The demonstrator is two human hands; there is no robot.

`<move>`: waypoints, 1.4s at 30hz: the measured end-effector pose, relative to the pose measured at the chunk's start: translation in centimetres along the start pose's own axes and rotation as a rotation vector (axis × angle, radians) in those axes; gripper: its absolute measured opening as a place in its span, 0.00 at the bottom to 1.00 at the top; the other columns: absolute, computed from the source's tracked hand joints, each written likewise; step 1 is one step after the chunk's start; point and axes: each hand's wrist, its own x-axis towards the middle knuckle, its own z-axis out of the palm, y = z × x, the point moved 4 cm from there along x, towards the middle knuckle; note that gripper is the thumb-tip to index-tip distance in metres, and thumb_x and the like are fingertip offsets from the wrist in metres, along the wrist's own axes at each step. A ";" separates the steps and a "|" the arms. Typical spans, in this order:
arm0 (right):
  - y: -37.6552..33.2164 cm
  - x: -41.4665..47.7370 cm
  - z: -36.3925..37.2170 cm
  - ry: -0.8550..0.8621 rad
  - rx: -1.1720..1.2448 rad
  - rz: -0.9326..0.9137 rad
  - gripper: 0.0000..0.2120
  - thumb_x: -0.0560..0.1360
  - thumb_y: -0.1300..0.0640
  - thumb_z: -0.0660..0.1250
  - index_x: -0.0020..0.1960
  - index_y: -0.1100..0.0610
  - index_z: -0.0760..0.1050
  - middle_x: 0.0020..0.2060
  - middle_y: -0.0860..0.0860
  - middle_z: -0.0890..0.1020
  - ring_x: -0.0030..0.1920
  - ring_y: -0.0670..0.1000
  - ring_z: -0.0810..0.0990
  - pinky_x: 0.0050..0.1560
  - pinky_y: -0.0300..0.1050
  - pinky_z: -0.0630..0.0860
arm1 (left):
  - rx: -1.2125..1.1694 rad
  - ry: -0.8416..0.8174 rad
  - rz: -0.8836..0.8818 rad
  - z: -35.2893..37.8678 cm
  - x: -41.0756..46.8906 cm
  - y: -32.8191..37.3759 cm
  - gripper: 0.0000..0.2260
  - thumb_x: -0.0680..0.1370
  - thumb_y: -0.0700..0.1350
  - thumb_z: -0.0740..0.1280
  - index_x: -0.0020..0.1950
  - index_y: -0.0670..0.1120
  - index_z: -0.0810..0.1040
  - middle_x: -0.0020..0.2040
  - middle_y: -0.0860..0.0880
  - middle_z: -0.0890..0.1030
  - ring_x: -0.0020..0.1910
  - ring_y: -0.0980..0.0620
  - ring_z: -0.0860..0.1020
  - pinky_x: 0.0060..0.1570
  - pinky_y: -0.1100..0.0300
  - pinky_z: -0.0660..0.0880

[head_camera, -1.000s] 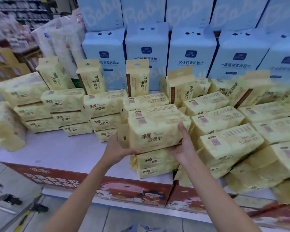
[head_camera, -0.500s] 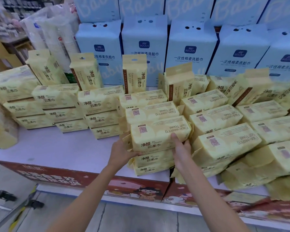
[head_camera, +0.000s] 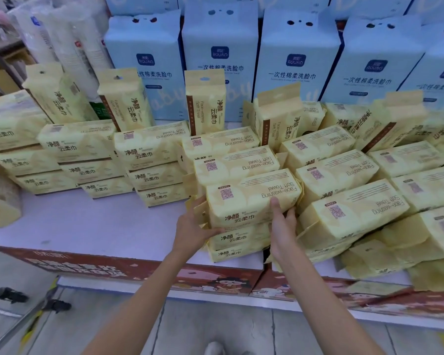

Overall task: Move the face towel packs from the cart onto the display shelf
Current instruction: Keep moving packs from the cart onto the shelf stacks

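Note:
A yellow face towel pack [head_camera: 251, 196] lies flat on top of a stack of two like packs at the front of the white display shelf [head_camera: 87, 226]. My left hand [head_camera: 192, 226] presses its left end and my right hand [head_camera: 282, 221] grips its right front corner, thumb on top. More yellow packs lie in stacks to the left [head_camera: 149, 149] and right [head_camera: 354, 208], and several stand upright behind [head_camera: 205, 103]. Only a metal edge of the cart [head_camera: 8, 298] shows at the lower left.
Tall blue tissue boxes [head_camera: 221, 60] form a wall at the back of the shelf. Wrapped white rolls [head_camera: 62, 34] stand at the back left. The shelf's red printed front panel [head_camera: 139, 270] faces me, with grey floor tiles below. Bare shelf surface lies left of the stack.
Both hands have lowered the pack from mid-air onto the front stack, where it now rests. The view has tilted slightly downward and closer.

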 end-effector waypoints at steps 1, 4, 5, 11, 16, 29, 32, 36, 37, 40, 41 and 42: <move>0.0 -0.2 -0.2 0.004 0.001 -0.003 0.39 0.74 0.43 0.67 0.77 0.48 0.50 0.73 0.49 0.64 0.71 0.53 0.64 0.71 0.53 0.63 | 0.014 -0.014 0.000 -0.1 0.0 -0.1 0.40 0.60 0.45 0.82 0.70 0.51 0.71 0.62 0.56 0.78 0.58 0.53 0.78 0.57 0.48 0.77; 0.2 -1.2 -0.7 -0.010 -0.012 -0.032 0.36 0.75 0.46 0.67 0.77 0.48 0.53 0.73 0.49 0.65 0.71 0.51 0.65 0.70 0.51 0.64 | 0.040 -0.018 -0.037 -0.6 -0.7 -0.6 0.43 0.61 0.51 0.81 0.72 0.52 0.66 0.62 0.66 0.72 0.60 0.57 0.75 0.60 0.56 0.73; 0.5 -1.7 -0.9 -0.021 -0.038 -0.038 0.34 0.75 0.47 0.66 0.77 0.49 0.55 0.73 0.49 0.65 0.71 0.51 0.65 0.70 0.51 0.64 | 0.039 -0.006 -0.059 -0.8 -1.2 -0.9 0.44 0.62 0.54 0.80 0.73 0.52 0.63 0.63 0.63 0.72 0.60 0.58 0.73 0.60 0.59 0.70; 4.9 -5.6 -2.4 -0.194 -0.308 -0.028 0.16 0.80 0.54 0.61 0.67 0.50 0.68 0.60 0.43 0.74 0.61 0.42 0.72 0.62 0.39 0.68 | -0.016 0.053 -0.301 -1.2 -7.3 -4.2 0.26 0.76 0.51 0.67 0.72 0.48 0.65 0.68 0.49 0.72 0.63 0.51 0.72 0.61 0.57 0.69; 8.6 -8.0 -4.0 -0.508 -0.644 0.012 0.16 0.80 0.53 0.60 0.67 0.51 0.69 0.51 0.39 0.74 0.47 0.30 0.70 0.41 0.19 0.67 | 0.019 0.035 -0.361 -0.2 -14.4 -5.6 0.15 0.78 0.47 0.66 0.64 0.48 0.74 0.59 0.51 0.78 0.58 0.53 0.77 0.54 0.68 0.71; 12.8 -10.0 -10.0 -1.034 -1.203 0.090 0.18 0.80 0.56 0.60 0.68 0.58 0.68 0.55 0.50 0.73 0.54 0.47 0.72 0.47 0.35 0.63 | -0.099 0.569 -0.697 4.6 -33.4 -5.3 0.14 0.78 0.43 0.67 0.63 0.46 0.75 0.59 0.49 0.78 0.56 0.51 0.77 0.50 0.68 0.70; 14.2 -11.1 -10.1 -1.162 -1.306 0.041 0.17 0.80 0.58 0.60 0.67 0.61 0.68 0.58 0.55 0.75 0.53 0.48 0.72 0.48 0.34 0.63 | -0.171 0.760 -0.773 6.0 -38.0 -5.1 0.14 0.78 0.42 0.67 0.63 0.45 0.75 0.59 0.48 0.78 0.57 0.50 0.77 0.54 0.63 0.70; 16.7 -14.1 -9.0 -1.379 -1.409 -0.002 0.17 0.80 0.57 0.59 0.67 0.61 0.68 0.60 0.56 0.75 0.53 0.47 0.72 0.51 0.35 0.64 | -0.197 0.944 -0.883 7.8 -43.8 -5.0 0.14 0.78 0.40 0.66 0.63 0.44 0.75 0.60 0.49 0.78 0.55 0.52 0.77 0.52 0.65 0.69; 17.3 -15.1 -8.4 -1.432 -1.420 -0.010 0.17 0.80 0.57 0.59 0.68 0.61 0.67 0.60 0.56 0.75 0.53 0.47 0.72 0.51 0.36 0.65 | -0.204 0.990 -0.902 8.0 -45.1 -4.9 0.14 0.78 0.41 0.66 0.64 0.44 0.75 0.60 0.49 0.78 0.55 0.53 0.77 0.50 0.67 0.69; 19.1 -18.4 -6.4 -1.591 -1.456 -0.036 0.19 0.80 0.54 0.60 0.69 0.58 0.66 0.59 0.52 0.74 0.52 0.46 0.72 0.49 0.36 0.64 | -0.242 1.136 -0.954 8.2 -48.4 -5.0 0.14 0.78 0.41 0.66 0.64 0.45 0.75 0.59 0.50 0.78 0.54 0.55 0.76 0.45 0.75 0.68; 19.7 -19.5 -5.5 -1.634 -1.467 -0.049 0.19 0.80 0.54 0.59 0.69 0.58 0.65 0.58 0.51 0.74 0.52 0.46 0.72 0.49 0.36 0.64 | -0.266 1.188 -0.967 8.1 -49.4 -5.2 0.14 0.78 0.42 0.66 0.64 0.45 0.75 0.59 0.50 0.78 0.54 0.55 0.76 0.46 0.74 0.68; 20.3 -20.7 -4.5 -1.672 -1.474 -0.057 0.19 0.80 0.54 0.59 0.69 0.57 0.66 0.59 0.51 0.74 0.53 0.46 0.72 0.49 0.36 0.64 | -0.288 1.239 -0.978 7.9 -50.3 -5.4 0.14 0.78 0.41 0.66 0.64 0.45 0.75 0.59 0.49 0.78 0.54 0.55 0.76 0.48 0.71 0.68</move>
